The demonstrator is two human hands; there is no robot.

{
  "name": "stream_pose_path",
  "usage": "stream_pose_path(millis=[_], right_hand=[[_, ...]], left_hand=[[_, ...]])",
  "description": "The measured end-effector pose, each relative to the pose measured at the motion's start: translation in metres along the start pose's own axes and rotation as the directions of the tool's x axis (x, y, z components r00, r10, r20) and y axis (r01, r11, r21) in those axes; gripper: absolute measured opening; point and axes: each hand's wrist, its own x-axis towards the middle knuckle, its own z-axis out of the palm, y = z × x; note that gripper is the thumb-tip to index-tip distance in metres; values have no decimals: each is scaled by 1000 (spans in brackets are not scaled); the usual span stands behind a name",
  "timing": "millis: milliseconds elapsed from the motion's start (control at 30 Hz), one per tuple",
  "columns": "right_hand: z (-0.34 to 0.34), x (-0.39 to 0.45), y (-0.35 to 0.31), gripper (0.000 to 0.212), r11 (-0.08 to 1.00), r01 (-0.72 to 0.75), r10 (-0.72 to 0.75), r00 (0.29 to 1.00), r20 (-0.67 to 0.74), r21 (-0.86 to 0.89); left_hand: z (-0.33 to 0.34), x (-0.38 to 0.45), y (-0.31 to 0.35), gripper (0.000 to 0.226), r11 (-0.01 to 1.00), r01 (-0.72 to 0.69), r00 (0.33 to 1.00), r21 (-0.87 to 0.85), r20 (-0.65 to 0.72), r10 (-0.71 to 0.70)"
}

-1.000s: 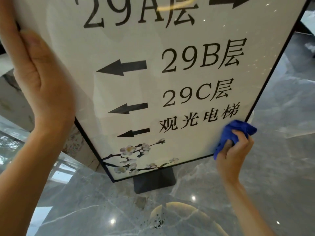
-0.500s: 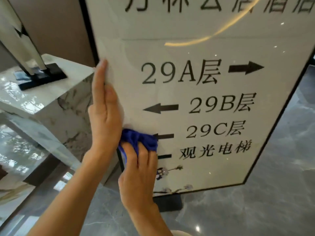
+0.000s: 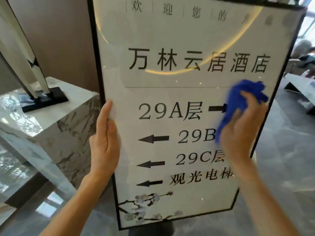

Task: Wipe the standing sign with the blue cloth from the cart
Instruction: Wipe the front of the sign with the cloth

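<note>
The standing sign is a tall white glossy panel in a thin black frame, printed with black characters, arrows and a flower branch at the bottom. My left hand lies flat along its left edge, thumb on the face. My right hand presses the crumpled blue cloth against the right side of the panel, over the arrow beside "29A". The cloth sticks out above my fingers. The cart is out of view.
A marble pedestal stands left of the sign, carrying a tall white sculpture on a black base. A brown wall rises behind it. Glossy grey marble floor spreads to the right, with a low white table at the far right.
My right hand has swept the blue cloth from the lower left of the panel up to its right side. The view has tilted up, showing more of the sign's top. My left hand stays on the left edge.
</note>
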Motion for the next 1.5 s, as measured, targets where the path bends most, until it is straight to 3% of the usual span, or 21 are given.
stream_pose_path(millis=[200,367,500,667,1000,1233,1367,1500], right_hand=[[-22,33,41,45,996,-91,89,993,-80,-22],[9,19,-1,42,988,-155,151,968,-198,-4],[50,-12,-72,37,1000,3,-5,991,-135,-16],[89,-46,-148,40,970,234,-239,968,78,65],[95,5,-159,31,885,452,-446,892,75,-111],[31,126,-80,36,967,174,-184,982,-38,-186],[-4,157,-28,42,969,2,-30,994,-109,-248],[-4,158,-20,47,963,-89,48,986,-162,-253]], left_hand=[[0,0,2,45,999,32,999,1,-3,-32],[1,-3,4,43,997,77,997,-16,-17,-78],[1,-3,5,38,993,114,993,-22,-28,-115],[-1,-5,4,42,984,178,984,28,-2,-178],[-5,2,-2,40,976,215,975,25,57,-217],[0,1,2,43,971,227,974,71,-2,-227],[1,-1,-1,42,974,197,980,108,-13,-197],[1,-3,-6,48,973,189,981,131,26,-194]])
